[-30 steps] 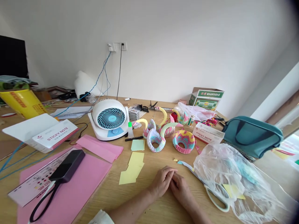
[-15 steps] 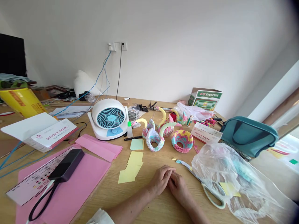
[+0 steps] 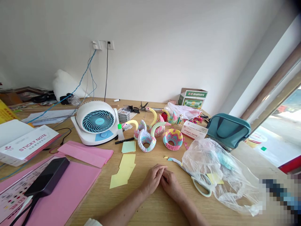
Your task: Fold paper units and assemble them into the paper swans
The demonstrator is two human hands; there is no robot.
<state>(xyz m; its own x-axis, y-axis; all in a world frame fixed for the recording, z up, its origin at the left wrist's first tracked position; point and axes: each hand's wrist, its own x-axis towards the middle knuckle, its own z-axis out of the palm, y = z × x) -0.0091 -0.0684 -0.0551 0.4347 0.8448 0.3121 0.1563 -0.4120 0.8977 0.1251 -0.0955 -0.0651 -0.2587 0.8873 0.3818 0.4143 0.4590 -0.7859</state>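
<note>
My left hand (image 3: 154, 177) and my right hand (image 3: 169, 182) rest together on the wooden table, fingers curled and meeting at the tips. Both are closed, and no object shows in either. Beyond them stand several folded-paper swans, one with a pale green neck (image 3: 147, 141), beside a round pink, yellow and blue paper basket (image 3: 172, 140). Yellow sticky notes (image 3: 124, 169) and a pale green note pad (image 3: 128, 147) lie to the left of my hands. On the right, scissors (image 3: 202, 186) lie partly under a clear plastic bag (image 3: 199, 157).
A white fan (image 3: 98, 122), pink paper (image 3: 77, 182) and a black power adapter (image 3: 47, 177) sit on the left. Sticky note boxes stand at left (image 3: 28, 144) and right (image 3: 194, 129). A teal bag (image 3: 229, 130) is at the right edge; a glue bottle (image 3: 120, 132) stands near the fan.
The view has turned to the right, so the tabletop things appear shifted left and more of the doorway shows. My hands stay together in the same pose.
</note>
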